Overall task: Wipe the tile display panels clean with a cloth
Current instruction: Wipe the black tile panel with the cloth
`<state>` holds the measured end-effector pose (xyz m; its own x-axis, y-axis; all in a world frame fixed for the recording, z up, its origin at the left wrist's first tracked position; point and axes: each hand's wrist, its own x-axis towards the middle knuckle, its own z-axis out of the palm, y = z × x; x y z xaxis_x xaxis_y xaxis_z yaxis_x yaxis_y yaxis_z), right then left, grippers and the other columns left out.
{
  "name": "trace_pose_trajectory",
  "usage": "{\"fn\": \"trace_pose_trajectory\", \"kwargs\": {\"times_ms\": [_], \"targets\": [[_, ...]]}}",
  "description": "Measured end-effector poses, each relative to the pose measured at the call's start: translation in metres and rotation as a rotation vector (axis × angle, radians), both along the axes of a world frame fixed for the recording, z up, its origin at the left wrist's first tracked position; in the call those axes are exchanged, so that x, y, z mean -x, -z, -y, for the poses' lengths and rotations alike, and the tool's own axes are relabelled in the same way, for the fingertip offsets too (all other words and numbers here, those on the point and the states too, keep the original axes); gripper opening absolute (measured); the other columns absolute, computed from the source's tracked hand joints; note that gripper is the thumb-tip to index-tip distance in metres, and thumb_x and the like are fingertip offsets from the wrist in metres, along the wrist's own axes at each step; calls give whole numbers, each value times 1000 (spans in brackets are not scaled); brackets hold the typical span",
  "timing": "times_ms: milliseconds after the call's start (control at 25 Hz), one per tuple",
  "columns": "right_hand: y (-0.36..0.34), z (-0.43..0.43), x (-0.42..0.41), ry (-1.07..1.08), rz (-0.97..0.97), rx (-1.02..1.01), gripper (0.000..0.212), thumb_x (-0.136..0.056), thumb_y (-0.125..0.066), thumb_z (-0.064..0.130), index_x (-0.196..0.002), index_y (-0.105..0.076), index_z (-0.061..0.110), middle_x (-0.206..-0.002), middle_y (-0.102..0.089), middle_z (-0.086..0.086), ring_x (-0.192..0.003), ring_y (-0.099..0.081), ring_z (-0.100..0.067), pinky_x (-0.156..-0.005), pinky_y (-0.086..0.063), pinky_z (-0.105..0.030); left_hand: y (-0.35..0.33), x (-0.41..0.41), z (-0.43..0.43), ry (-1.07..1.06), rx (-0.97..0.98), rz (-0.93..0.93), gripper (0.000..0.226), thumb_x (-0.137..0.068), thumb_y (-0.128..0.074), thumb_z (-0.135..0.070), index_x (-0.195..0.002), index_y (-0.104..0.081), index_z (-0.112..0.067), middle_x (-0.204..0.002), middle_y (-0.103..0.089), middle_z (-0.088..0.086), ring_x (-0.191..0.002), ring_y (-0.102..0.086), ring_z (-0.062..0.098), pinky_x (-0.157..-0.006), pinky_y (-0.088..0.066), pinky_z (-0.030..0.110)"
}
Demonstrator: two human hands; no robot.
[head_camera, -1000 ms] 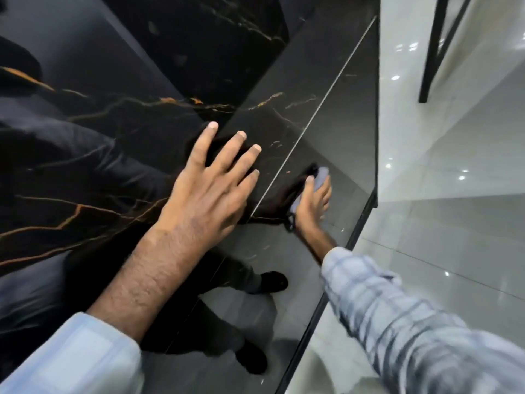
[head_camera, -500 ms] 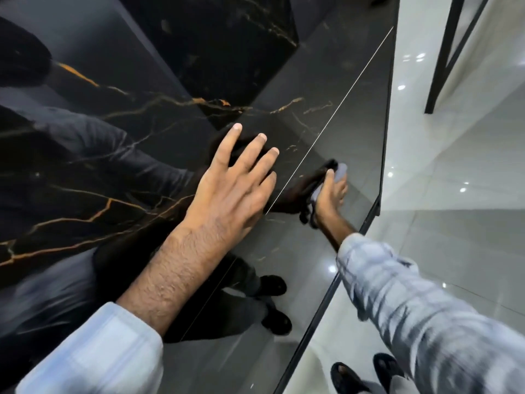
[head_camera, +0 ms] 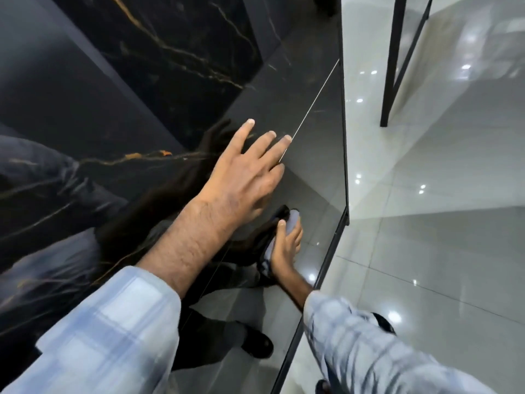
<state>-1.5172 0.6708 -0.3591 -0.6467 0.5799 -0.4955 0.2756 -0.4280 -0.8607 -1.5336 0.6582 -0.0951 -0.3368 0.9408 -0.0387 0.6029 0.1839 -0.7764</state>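
Panel (head_camera: 309,115), glossy black with gold veins, fills the frame's left and centre. I see my left hand (head_camera: 244,177) flat on it, fingers spread. Lower centre, my right hand (head_camera: 284,245) pins the pale cloth (head_camera: 292,223) against it; the cloth is mostly hidden beneath curled fingers.

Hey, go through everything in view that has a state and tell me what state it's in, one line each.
left hand: flat on the panel, fingers straight and spread
right hand: presses the cloth to the panel
cloth: bunched under the right hand, against the panel
tile panel: upright, glossy, reflecting the person
floor: shiny, reflecting lights
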Motion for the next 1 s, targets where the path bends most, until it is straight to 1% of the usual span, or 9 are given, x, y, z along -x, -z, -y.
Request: {"fn": "trace_pose_trajectory", "kwargs": {"times_ms": [120, 200, 320, 440, 560, 640, 800, 920, 1000], "targets": [[0, -88, 60, 63, 74, 53, 65, -110, -38, 50, -166, -16, 26, -174, -14, -3, -159, -14, -29, -125, -11, -48, 13, 16, -9, -139, 113, -51, 61, -100, -52, -46, -155, -42, -22, -174, -5, 12, -160, -9, 35, -121, 15, 65], [-34, -136, 97, 90, 19, -58, 66, -109, -37, 52, -166, -16, 27, -174, -13, 0, -159, -15, -27, -124, -12, -48, 18, 18, -7, -174, 185, -61, 60, -105, -43, -43, -159, -35, -20, -174, -5, 13, -160, -3, 39, -120, 18, 65], [-82, -132, 102, 77, -137, -302, 68, -105, -39, 56, -165, -18, 32, -173, -15, 9, -157, -16, -21, -120, -14, -51, 16, 16, -4, -138, 67, -27, 53, -99, -50, -39, -148, -54, -20, -169, -28, 12, -155, -26, 35, -125, 2, 60], [-58, -69, 48, -2, -333, -457, 71, -99, -41, 57, -163, -19, 33, -172, -16, 10, -157, -14, -16, -118, -16, -42, 23, 21, -14, -79, -116, 19, 40, -92, -56, -30, -126, -72, -17, -155, -53, 10, -140, -50, 34, -121, -20, 58], [-3, -70, 39, -49, -129, -199, 72, -99, -42, 60, -162, -21, 31, -172, -18, 5, -158, -17, -22, -120, -15, -45, 27, 35, -45, -13, -183, 195, 34, -99, -56, -33, -121, -73, -15, -151, -56, 8, -134, -55, 32, -117, -34, 56], [5, -131, 87, 8, 37, -30, 66, -108, -40, 52, -164, -20, 25, -172, -19, 0, -157, -19, -28, -122, -14, -47, 20, 49, -71, 7, -171, 186, 34, -97, -56, -34, -118, -74, -14, -152, -55, 10, -135, -54, 33, -118, -34, 56], [-50, -222, 162, 81, 21, -175, 65, -108, -37, 55, -165, -17, 31, -173, -16, 5, -156, -21, -26, -121, -16, -52, -7, 78, -121, 86, -71, 61, 42, -87, -64, -37, -120, -74, -12, -160, -45, 14, -141, -48, 36, -119, -31, 58], [-68, -170, 128, 66, -155, -405, 67, -105, -42, 50, -165, -19, 30, -172, -16, 9, -155, -22, -22, -118, -22, -54, -19, 98, -153, 117, -7, 41, 41, -91, -57, -33, -122, -73, -11, -161, -43, 13, -144, -46, 36, -119, -30, 60], [-36, -123, 80, -50, -255, -464, 72, -101, -42, 50, -165, -20, 26, -172, -14, 9, -157, -17, -18, -118, -20, -50, -19, 109, -164, 5, 97, 9, 48, -94, -54, -39, -132, -68, -13, -167, -33, 12, -151, -36, 36, -123, -20, 64]]}}
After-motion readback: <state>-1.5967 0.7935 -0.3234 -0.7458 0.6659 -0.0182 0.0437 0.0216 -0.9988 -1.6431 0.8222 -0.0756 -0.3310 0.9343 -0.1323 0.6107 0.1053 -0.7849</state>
